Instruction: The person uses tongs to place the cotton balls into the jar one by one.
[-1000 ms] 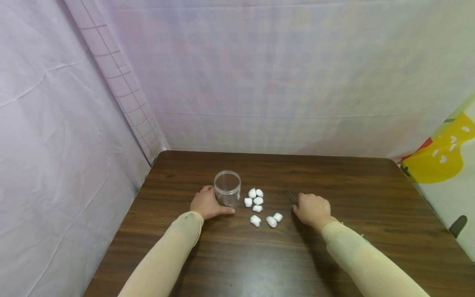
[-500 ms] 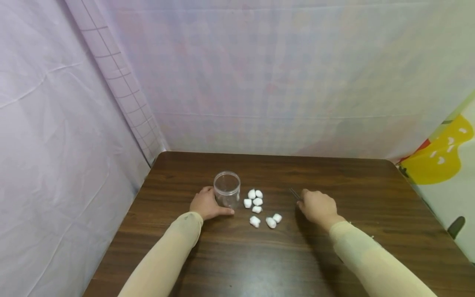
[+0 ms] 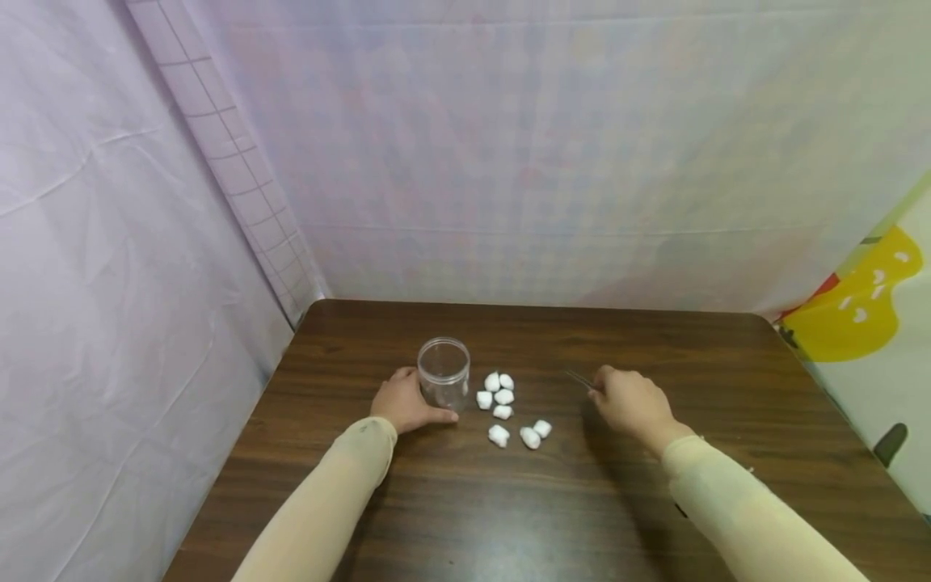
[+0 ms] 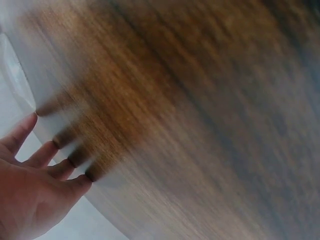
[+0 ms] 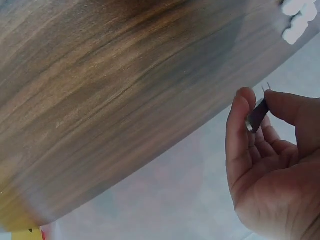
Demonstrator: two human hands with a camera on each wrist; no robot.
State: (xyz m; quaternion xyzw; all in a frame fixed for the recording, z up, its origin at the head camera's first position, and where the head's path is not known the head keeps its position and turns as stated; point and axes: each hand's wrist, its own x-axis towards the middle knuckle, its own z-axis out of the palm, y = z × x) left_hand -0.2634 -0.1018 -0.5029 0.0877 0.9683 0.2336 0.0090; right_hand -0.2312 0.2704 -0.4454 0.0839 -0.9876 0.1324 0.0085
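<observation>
A clear open-topped jar point(image 3: 444, 373) stands upright on the table, left of the cotton balls. My left hand point(image 3: 409, 402) holds it from the left side, thumb across its front. In the left wrist view the left hand's fingers point(image 4: 42, 154) reach down to the wood. Metal tweezers point(image 3: 581, 379) are pinched between thumb and forefinger of my right hand point(image 3: 636, 404), their tips pointing up and left with nothing seen between them. The right wrist view shows the tweezers point(image 5: 257, 116) end-on. Several white cotton balls point(image 3: 504, 397) lie loose between the hands, apart from the tweezers.
The dark wood-grain table point(image 3: 538, 509) has a pale patterned curtain point(image 3: 524, 162) behind it and a white sheet point(image 3: 109, 307) at its left. A yellow printed shape point(image 3: 854, 315) shows on the cloth at the right.
My right hand has shifted right with the tweezers, away from the cotton balls, and has turned a little. The left hand and jar stay in place.
</observation>
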